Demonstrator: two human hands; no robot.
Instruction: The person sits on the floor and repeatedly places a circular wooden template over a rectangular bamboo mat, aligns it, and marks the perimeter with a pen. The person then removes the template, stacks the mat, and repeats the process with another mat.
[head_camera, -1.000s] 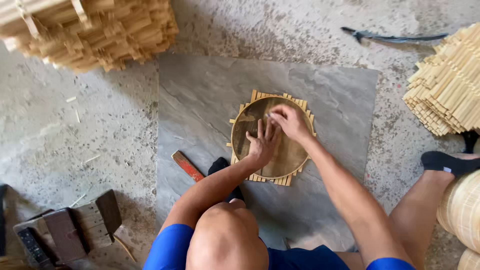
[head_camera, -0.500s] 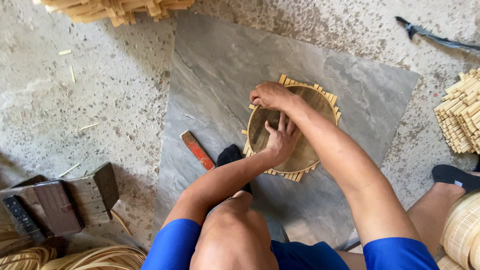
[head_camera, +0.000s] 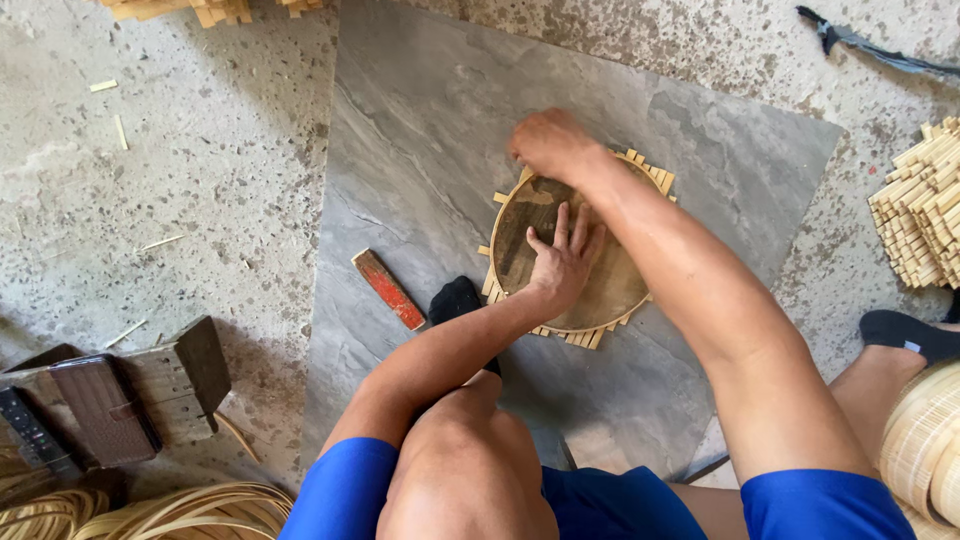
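Under everything lies the big grey slate tile (head_camera: 430, 150), set on the speckled concrete floor (head_camera: 150, 200), and I am crouched over it with my knee (head_camera: 465, 460) low in view. On the tile, right of its middle, sits a square mat of woven bamboo strips (head_camera: 655, 180), its strip ends poking out all round, and on top of that mat rests a shallow round dish (head_camera: 620, 290), brown and worn, with nothing inside it but my own palm. My left hand (head_camera: 560, 262) lies flat in the dish, fingers spread and loose, gripping nothing, just pressing down. My right hand (head_camera: 548, 143) sits at the dish's far rim, fingers curled over the edge; whether they pinch a strip beneath I cannot tell. To the right a stack of bamboo slats (head_camera: 925, 210) rests on the floor, well apart from the mat. At lower left coils of split cane (head_camera: 190, 510) lie near a dark wooden block (head_camera: 195, 375). Smallest, a red-painted flat piece (head_camera: 388, 289) lies on the tile just left of the mat, not touching it.
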